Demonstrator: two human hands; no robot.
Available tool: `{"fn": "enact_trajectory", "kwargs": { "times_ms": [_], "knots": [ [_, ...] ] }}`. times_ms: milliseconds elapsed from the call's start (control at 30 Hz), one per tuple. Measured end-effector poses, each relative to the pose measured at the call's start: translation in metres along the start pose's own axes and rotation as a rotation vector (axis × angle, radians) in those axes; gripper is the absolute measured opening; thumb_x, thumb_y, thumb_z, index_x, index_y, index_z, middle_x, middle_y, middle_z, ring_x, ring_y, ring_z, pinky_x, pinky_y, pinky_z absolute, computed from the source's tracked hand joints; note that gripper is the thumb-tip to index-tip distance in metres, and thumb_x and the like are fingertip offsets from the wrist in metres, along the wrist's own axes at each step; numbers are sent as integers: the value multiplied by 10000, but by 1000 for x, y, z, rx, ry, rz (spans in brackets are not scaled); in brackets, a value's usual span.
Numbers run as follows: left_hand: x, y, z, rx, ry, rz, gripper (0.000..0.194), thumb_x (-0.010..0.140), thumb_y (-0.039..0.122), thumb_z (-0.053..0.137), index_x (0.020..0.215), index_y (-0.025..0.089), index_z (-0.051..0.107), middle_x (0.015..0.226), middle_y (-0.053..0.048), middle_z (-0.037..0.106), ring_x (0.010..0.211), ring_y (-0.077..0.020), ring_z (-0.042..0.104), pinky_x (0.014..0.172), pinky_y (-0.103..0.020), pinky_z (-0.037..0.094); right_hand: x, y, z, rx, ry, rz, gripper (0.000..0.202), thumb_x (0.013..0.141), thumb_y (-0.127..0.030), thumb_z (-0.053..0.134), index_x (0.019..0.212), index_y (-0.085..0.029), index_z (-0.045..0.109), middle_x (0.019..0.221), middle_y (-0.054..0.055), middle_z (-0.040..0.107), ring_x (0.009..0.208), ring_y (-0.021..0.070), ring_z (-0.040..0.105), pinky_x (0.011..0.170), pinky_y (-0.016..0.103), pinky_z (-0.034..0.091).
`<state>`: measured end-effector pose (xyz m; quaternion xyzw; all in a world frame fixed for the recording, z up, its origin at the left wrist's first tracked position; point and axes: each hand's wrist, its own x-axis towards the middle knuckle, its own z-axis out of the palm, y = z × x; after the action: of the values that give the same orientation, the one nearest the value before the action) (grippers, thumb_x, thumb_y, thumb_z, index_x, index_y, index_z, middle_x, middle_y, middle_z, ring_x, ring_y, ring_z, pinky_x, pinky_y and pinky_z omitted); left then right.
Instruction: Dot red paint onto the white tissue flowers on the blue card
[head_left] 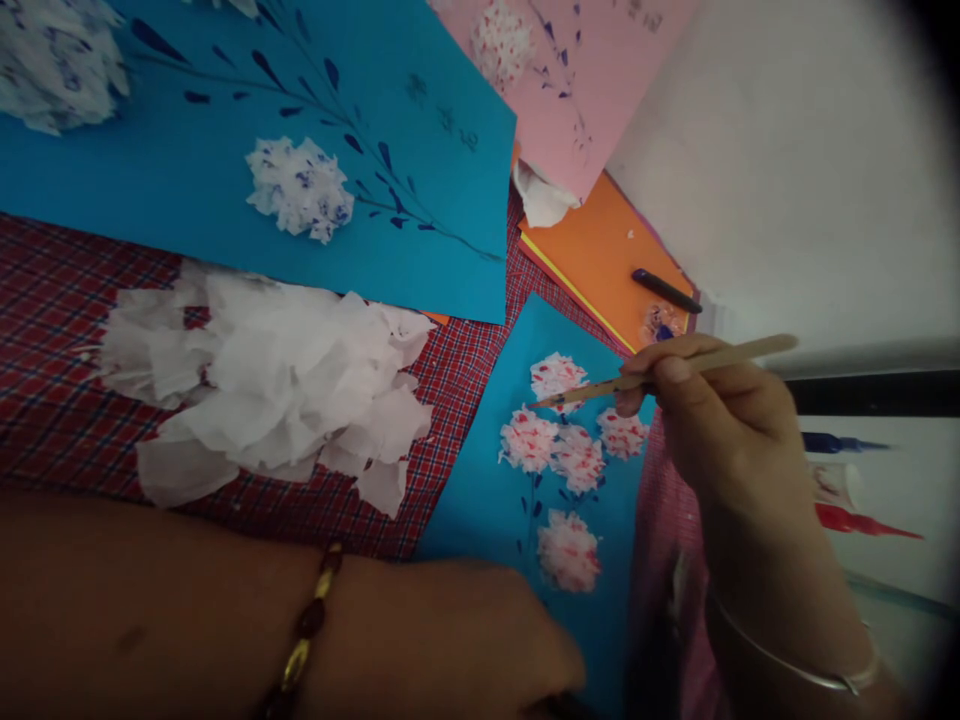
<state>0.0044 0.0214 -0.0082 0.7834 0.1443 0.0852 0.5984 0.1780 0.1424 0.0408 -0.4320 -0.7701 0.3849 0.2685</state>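
My right hand (720,430) is closed in a pinch around a thin wooden paintbrush (607,388). The brush slants down to the left, its reddish tip close to a white tissue flower (529,440) dabbed with red. Several such flowers sit on a blue sheet of card (480,500), with small dark leaves painted between them. Across the bottom, my left hand (510,640) lies over the lower part of this card, curled and dim, its fingertips hidden. A beaded bracelet (311,620) circles the left wrist.
White tissue pieces (270,370) lie heaped on a red checked cloth (67,270). Another blue card (420,210) and a pink card (592,90) bear flowers. Orange card (585,250) holds a dark marker (666,290). Blue (832,443) and red (855,520) pointed tubes lie at right.
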Motion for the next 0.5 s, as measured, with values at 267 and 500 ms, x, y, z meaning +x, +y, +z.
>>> {"fn": "enact_trajectory", "kwargs": {
  "times_ms": [267,500],
  "knots": [
    [-2,0,3,-7,15,-52,339,930,369,478,796,129,677,680,-47,653,474,-103,315,392,-212,220,-1,6,1,5,-62,-9,161,929,-271,551,875,-263,702,743,4,612,663,130,583,629,297,475],
    [-2,1,1,-94,80,-93,237,862,303,506,686,163,581,645,-20,608,491,-100,365,431,-215,231,-4,1,-7,8,-129,-16,157,931,-239,550,892,-241,702,722,-5,622,681,126,594,660,284,464]
  ]
}}
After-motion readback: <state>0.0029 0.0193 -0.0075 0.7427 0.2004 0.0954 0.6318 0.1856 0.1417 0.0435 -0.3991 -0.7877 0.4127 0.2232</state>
